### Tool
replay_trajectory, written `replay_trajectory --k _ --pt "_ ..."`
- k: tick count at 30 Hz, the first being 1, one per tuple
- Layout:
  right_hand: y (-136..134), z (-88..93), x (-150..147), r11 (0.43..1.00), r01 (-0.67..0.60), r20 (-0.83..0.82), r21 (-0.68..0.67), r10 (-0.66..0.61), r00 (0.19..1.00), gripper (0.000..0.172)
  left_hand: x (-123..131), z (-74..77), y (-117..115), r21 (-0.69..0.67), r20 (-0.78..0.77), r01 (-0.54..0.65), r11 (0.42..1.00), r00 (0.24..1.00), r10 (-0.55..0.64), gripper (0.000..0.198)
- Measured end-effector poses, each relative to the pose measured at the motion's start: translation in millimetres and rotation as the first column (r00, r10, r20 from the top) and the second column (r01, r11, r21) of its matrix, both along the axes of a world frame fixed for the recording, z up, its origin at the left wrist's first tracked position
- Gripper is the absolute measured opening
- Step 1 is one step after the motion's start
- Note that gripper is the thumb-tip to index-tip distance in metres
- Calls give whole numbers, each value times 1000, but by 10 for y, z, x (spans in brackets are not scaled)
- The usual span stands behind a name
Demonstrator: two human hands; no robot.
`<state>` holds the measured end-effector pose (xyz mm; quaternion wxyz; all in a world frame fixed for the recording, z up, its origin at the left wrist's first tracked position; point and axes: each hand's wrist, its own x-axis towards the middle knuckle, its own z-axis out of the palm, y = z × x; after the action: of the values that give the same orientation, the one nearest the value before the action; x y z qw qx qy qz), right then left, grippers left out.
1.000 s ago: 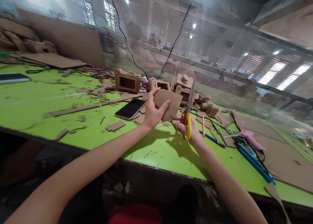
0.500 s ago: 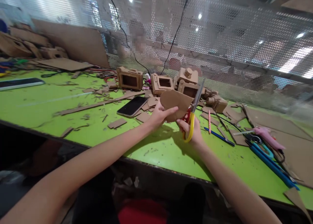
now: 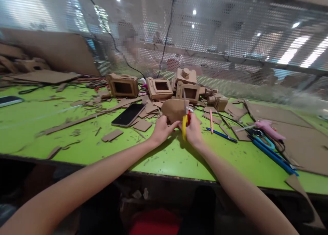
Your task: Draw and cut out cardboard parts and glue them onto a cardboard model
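My left hand point(image 3: 162, 130) is closed on a rounded piece of cardboard point(image 3: 173, 109), held above the green table point(image 3: 164, 159). In my right hand point(image 3: 193, 130) is a pair of scissors point(image 3: 185, 125) with yellow and red handles, blades pointing up and away beside the cardboard's right edge. My thumbs almost meet under the piece. Whether the blades touch the cardboard I cannot tell. Behind it stand several cardboard cameras, among them one with a square opening point(image 3: 123, 86) and another with a round knob on top point(image 3: 185, 76).
A black phone point(image 3: 128, 114) lies left of my hands among cardboard scraps point(image 3: 112, 135). To the right are a pink twisted stick point(image 3: 211, 121), a blue pen point(image 3: 221, 135), a pink glue gun point(image 3: 270, 129), a blue cutter point(image 3: 275, 157) and cardboard sheets point(image 3: 304, 142). A perforated screen point(image 3: 230, 57) rises behind.
Both hands have come lower and nearer to each other with the cardboard and scissors. The scissors have turned more upright. The view has shifted to the right.
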<state>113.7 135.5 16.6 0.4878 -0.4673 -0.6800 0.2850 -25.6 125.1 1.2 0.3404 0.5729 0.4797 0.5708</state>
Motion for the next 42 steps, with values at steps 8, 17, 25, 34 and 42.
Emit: replay_trajectory --k 8,17,25,34,42 --pt "-86 29 -45 995 98 173 32 -102 980 27 -10 4 -43 93 -238 -93 991 965 112 26" --pt "81 -26 110 982 87 301 170 -136 944 22 -67 99 73 48 88 -210 976 975 205 38" --pt "104 0 116 998 -54 34 -13 55 998 33 -272 311 187 112 280 -225 968 942 186 51" --pt "-28 65 70 945 -274 -114 -177 256 960 44 -270 472 109 272 428 -100 957 904 -28 54" --pt "-43 144 68 928 -330 -74 -172 322 944 47 -302 542 51 308 379 -175 935 924 49 60"
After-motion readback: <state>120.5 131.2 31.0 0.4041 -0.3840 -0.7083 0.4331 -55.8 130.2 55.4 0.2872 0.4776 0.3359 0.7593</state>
